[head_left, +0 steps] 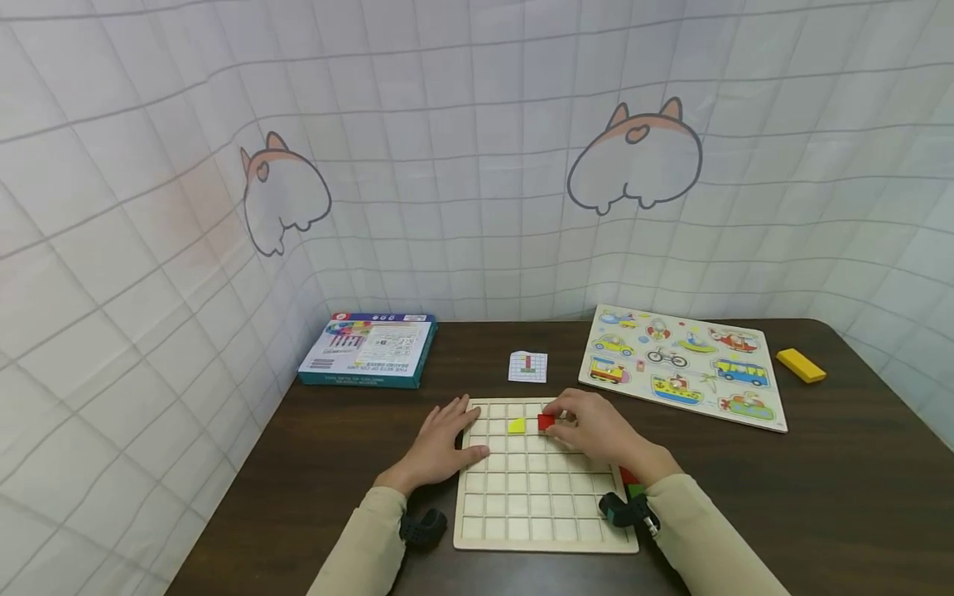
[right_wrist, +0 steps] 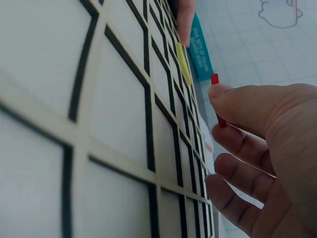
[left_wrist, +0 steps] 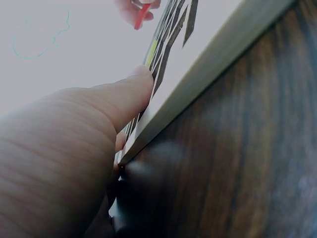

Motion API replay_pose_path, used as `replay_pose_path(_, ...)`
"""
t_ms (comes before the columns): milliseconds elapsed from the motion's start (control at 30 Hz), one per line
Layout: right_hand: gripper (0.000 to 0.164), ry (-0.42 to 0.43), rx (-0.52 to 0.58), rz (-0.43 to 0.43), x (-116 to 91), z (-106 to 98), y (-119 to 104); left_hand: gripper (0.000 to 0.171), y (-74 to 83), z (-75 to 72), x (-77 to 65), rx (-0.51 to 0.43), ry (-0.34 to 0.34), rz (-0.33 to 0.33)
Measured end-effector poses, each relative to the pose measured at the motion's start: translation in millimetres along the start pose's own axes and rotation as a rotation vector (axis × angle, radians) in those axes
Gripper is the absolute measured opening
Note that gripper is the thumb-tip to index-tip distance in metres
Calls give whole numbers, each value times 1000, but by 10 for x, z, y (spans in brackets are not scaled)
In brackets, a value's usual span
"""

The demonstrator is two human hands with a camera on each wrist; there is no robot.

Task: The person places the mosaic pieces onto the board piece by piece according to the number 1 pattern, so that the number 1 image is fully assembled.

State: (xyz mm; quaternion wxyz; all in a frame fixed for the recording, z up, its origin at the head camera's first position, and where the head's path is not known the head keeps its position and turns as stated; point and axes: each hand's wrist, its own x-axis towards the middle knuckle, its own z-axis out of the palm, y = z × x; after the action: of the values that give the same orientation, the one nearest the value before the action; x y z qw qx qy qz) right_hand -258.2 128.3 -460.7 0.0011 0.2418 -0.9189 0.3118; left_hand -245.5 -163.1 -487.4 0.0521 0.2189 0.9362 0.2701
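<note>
A pale wooden grid board (head_left: 517, 505) lies on the dark table in front of me. My left hand (head_left: 440, 444) rests on its left edge, fingers spread and thumb on the board. Between thumb and finger my right hand (head_left: 596, 426) pinches a red square tile (head_left: 546, 422) over the upper part of the grid. In the right wrist view the red tile (right_wrist: 218, 99) is held on edge, apart from the board. A yellow tile (head_left: 517, 425) with a curved corner sits in a grid cell to the left of it.
A small paper card (head_left: 527, 367) with a drawn figure lies behind the board. Farther back are a boxed set (head_left: 365, 352) at left and a picture puzzle board (head_left: 681, 364) at right, with a yellow block (head_left: 801, 365) beyond it. Red and green pieces (head_left: 635, 490) show under my right wrist.
</note>
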Motion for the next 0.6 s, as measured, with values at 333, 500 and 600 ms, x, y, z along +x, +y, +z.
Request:
replay_pose_path(333, 24, 7, -4, -34, 23, 87, -27, 71, 19, 9, 26, 3, 1, 18)
replay_pose_path(500, 21, 32, -13, -42, 54, 157, -41, 72, -4, 20, 11, 14, 2, -3)
replay_pose_path(600, 20, 50, -13, -42, 66, 189, -45, 72, -3, 8, 5, 10, 4, -6)
